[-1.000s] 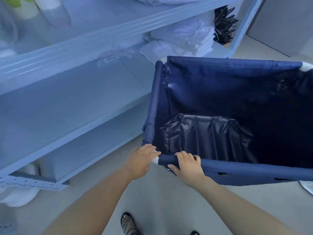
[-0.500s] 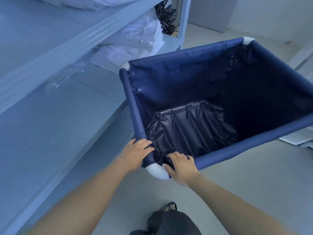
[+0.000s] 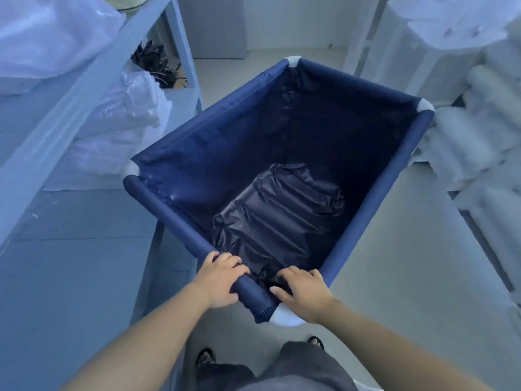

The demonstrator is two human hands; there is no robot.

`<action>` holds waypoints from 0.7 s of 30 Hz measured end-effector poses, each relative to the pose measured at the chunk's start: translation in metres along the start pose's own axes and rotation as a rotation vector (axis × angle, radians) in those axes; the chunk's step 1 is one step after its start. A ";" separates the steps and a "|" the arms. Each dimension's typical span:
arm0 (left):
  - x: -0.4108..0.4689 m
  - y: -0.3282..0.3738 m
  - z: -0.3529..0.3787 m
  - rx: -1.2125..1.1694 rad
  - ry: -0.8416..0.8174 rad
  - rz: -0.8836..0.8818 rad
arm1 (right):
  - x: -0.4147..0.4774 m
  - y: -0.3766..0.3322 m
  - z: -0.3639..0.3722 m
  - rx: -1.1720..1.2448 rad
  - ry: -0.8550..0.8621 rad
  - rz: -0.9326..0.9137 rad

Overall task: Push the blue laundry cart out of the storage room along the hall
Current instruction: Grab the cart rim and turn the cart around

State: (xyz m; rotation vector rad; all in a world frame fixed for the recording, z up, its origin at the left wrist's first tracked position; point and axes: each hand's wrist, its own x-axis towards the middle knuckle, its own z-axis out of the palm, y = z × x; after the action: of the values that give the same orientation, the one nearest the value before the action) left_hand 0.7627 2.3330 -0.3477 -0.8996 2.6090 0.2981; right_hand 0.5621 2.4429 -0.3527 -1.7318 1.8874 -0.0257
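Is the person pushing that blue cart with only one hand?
No: the left hand grips a rail of the blue cart, and the right hand holds the rim past its white corner.

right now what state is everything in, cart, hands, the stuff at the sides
blue laundry cart: upright, top open
black plastic sheet: crumpled, lying in the cart's bottom
left hand: grips the cart's left rail
right hand: grips the rim at the near corner
white linens: folded, stacked at the left
white rolls: stacked at the right
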 end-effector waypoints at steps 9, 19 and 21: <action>0.002 -0.075 -0.010 0.088 0.071 0.295 | 0.009 -0.097 0.043 0.101 0.153 0.348; 0.018 -0.108 -0.018 0.129 0.070 0.381 | 0.023 -0.124 0.055 0.034 0.256 0.575; 0.020 -0.107 -0.019 0.167 0.056 0.390 | 0.022 -0.125 0.055 0.060 0.264 0.584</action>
State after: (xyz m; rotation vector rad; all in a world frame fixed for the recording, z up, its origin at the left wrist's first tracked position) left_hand 0.8104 2.2329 -0.3471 -0.3448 2.7994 0.1518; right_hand 0.6991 2.4219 -0.3593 -1.1234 2.4929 -0.0883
